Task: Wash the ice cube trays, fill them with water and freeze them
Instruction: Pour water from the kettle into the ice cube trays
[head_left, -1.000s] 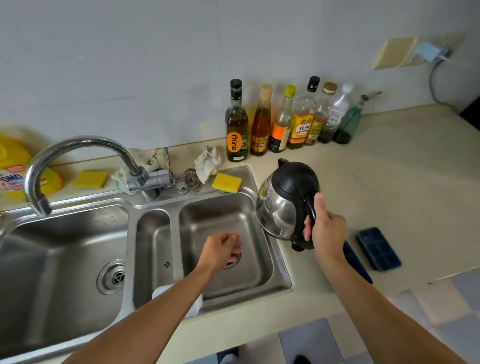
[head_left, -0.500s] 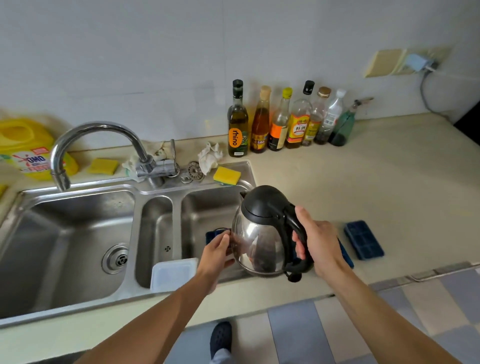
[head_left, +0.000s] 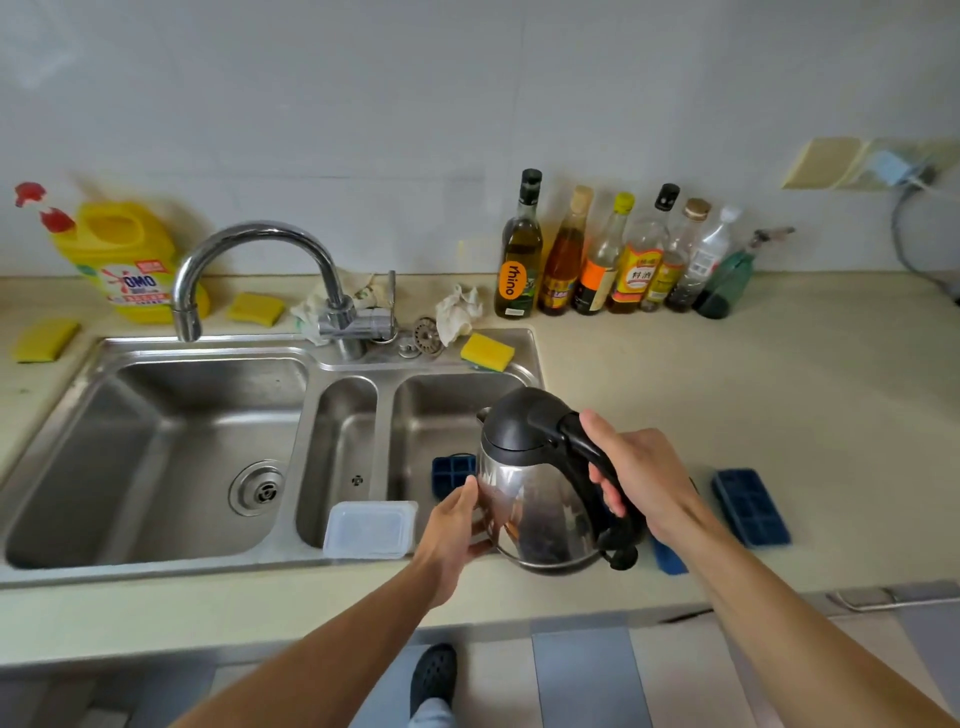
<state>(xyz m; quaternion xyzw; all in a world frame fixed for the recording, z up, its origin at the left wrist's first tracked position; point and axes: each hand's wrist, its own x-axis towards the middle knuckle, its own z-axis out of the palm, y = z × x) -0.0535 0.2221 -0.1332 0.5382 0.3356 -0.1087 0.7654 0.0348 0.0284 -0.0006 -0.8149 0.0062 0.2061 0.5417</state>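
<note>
Both my hands carry the kettle (head_left: 535, 499) — right hand (head_left: 641, 480) fingers (head_left: 602, 491) curled round its handle (head_left: 582, 447), left hand (head_left: 457, 530) open and flat against its side, probably to steady a pour into the tray (head_left: 451, 472).

Three dark blue ice cube trays. The sink tray (head_left: 453, 475) lies in the right basin (head_left: 452, 405), at nine o'clock of the steel kettle (head_left: 535, 514), partly hidden. The counter tray (head_left: 750, 506) lies flat, compartments up, at three o'clock. Of the third tray (head_left: 669, 558), only a corner shows at four o'clock.
</note>
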